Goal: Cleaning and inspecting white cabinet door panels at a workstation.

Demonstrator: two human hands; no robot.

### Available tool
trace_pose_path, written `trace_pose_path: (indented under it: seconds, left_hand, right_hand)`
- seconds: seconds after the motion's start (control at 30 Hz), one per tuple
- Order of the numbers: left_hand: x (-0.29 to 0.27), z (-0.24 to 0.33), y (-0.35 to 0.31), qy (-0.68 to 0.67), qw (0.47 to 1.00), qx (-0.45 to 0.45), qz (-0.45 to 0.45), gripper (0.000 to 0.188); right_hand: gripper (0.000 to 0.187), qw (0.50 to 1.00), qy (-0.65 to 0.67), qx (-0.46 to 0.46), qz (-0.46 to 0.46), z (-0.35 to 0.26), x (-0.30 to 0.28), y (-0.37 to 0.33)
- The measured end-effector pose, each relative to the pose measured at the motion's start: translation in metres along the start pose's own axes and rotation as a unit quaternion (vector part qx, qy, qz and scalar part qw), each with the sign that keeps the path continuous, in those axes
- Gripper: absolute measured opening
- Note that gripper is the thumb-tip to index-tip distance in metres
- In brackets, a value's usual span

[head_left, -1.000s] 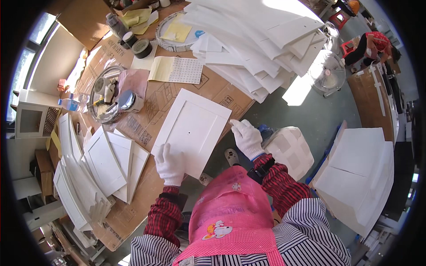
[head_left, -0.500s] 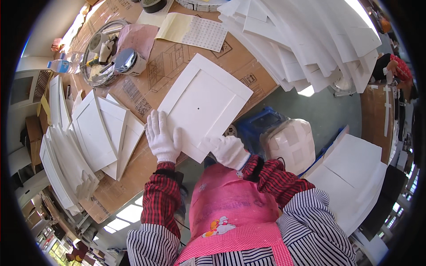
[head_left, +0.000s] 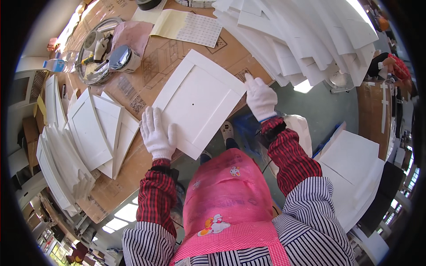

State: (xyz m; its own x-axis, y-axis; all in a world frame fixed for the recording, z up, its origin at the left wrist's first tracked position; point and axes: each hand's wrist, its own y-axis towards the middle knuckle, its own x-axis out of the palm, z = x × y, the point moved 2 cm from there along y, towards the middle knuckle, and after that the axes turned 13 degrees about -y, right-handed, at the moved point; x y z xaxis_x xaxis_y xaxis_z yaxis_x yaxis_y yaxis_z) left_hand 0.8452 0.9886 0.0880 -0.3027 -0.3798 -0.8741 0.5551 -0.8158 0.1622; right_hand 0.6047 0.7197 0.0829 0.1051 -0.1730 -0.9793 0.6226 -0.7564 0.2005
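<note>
A white framed cabinet door panel (head_left: 199, 106) lies at a slant on the cardboard-covered worktop (head_left: 117, 188), its lower corner jutting past the edge toward the wearer's pink apron (head_left: 226, 195). A small dark hole shows near the middle of its recessed field.

Both hands wear white knitted gloves. The left hand (head_left: 157, 135) lies flat along the panel's left edge, fingers spread forward and thumb held out to the side. The right hand (head_left: 262, 99) is at the panel's far right corner, index finger extended and the other fingers partly bent; its thumb side is hard to make out, so I cannot tell whether it grips the corner or only rests against it.

To the left, more white framed panels (head_left: 91, 131) lie overlapped on the worktop. Beyond them are a lidded tub (head_left: 126, 60), a round metal-rimmed tray (head_left: 82, 66) holding small tools, and a plastic bottle (head_left: 54, 65). A pink sheet (head_left: 131, 35) lies just behind the tub, with a yellow-and-white paper sheet (head_left: 188, 27) to its right. A large fanned pile of white boards (head_left: 301, 44) fills the far right of the worktop. Near the right rim, a person in red (head_left: 399, 67) is partly visible.
</note>
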Motion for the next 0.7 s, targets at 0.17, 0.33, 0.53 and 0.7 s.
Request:
trace_pose_path:
  seconds: [0.17, 0.33, 0.53, 0.7]
  left_hand:
    - [-0.001, -0.002, -0.002, 0.007, 1.0, -0.004, 0.007, 0.074]
    - [-0.004, -0.002, -0.004, 0.014, 1.0, -0.013, 0.015, 0.073]
    - [0.0, -0.004, -0.002, -0.001, 1.0, -0.012, 0.013, 0.07]
    - [-0.005, -0.008, -0.006, -0.005, 1.0, -0.018, 0.016, 0.072]
  right_hand:
    - [0.029, 0.986, 0.103, -0.108, 0.069, -0.056, -0.021, -0.053]
    - [0.027, 0.987, 0.099, -0.115, 0.052, -0.048, -0.003, -0.048]
    - [0.029, 0.999, -0.017, -0.045, -0.016, -0.018, -0.025, 0.003]
    - [0.03, 0.973, 0.119, -0.174, -0.096, -0.149, -0.045, -0.113]
